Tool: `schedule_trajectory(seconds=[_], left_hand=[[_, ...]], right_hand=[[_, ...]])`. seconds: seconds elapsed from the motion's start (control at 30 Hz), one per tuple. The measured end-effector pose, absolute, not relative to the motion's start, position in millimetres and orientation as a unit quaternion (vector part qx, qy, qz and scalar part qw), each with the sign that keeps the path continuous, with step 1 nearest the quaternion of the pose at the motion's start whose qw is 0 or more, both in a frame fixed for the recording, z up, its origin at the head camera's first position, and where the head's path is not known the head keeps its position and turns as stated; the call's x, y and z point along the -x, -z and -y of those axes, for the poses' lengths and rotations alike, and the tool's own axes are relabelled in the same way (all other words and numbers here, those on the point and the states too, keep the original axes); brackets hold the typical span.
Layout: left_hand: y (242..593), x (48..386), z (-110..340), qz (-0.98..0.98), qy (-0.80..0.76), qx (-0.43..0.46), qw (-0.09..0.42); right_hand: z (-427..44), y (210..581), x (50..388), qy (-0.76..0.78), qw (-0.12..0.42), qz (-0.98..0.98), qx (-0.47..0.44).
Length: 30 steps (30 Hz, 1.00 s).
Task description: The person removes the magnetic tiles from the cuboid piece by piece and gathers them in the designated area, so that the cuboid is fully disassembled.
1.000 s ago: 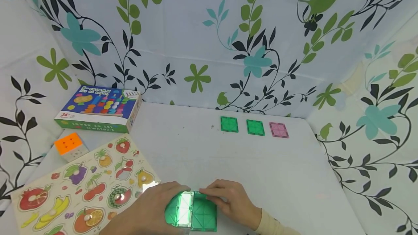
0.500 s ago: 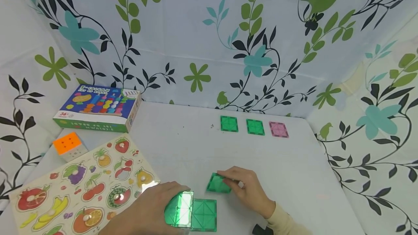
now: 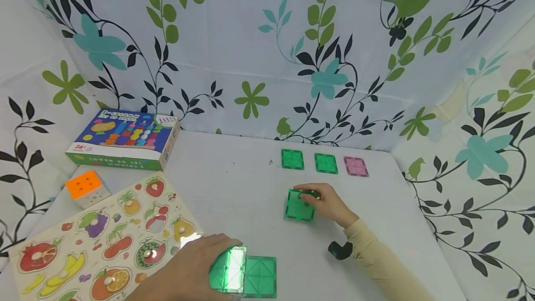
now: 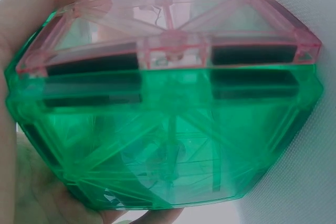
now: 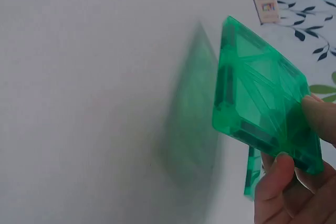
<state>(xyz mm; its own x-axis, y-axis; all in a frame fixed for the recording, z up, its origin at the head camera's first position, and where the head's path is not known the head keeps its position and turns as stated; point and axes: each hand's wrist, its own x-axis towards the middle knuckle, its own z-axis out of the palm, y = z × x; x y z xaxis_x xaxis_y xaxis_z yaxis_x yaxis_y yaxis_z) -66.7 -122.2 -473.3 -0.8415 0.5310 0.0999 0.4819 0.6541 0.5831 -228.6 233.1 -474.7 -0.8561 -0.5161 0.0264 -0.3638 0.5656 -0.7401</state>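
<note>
The left hand (image 3: 190, 266) curls round a block of green tiles (image 3: 227, 269) at the table's front; the left wrist view shows a pink tile (image 4: 173, 30) against a green tile (image 4: 173, 140) in that grip. Just right of the block lies a flat green tile (image 3: 261, 277). Farther back, the right hand (image 3: 328, 202) pinches a green square tile (image 3: 297, 207) by its right edge. In the right wrist view this tile (image 5: 262, 87) is tilted above the table, between thumb and fingers (image 5: 278, 177).
Two green tiles (image 3: 292, 159) (image 3: 326, 163) and a pink tile (image 3: 356, 166) lie in a row at the back. On the left are a bead-set box (image 3: 125, 138), an orange-topped cube (image 3: 87, 187) and a fruit board (image 3: 113, 240). A patterned cloth (image 3: 251, 50) hangs behind.
The right hand has moved back and to the right, carrying a green tile away from the block. The left hand has stayed at the block.
</note>
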Motion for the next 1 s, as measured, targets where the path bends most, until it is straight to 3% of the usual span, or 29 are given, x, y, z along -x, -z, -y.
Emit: schedule_trajectory(seconds=[0.1, 0.23, 0.63, 1.0], left_hand=[[474, 67, 122, -0.906, -0.312, -0.283, 0.035], [475, 66, 121, -0.905, -0.322, -0.272, 0.049], [474, 65, 121, -0.917, -0.300, -0.253, 0.071], [473, 65, 122, -0.913, -0.308, -0.257, 0.068]], right_hand=[[-236, 484, 242, 0.386, 0.136, -0.887, 0.216], [-237, 493, 253, 0.373, 0.151, -0.895, 0.193], [-225, 491, 259, 0.267, 0.078, -0.935, 0.222], [-224, 489, 251, 0.202, 0.078, -0.952, 0.216]])
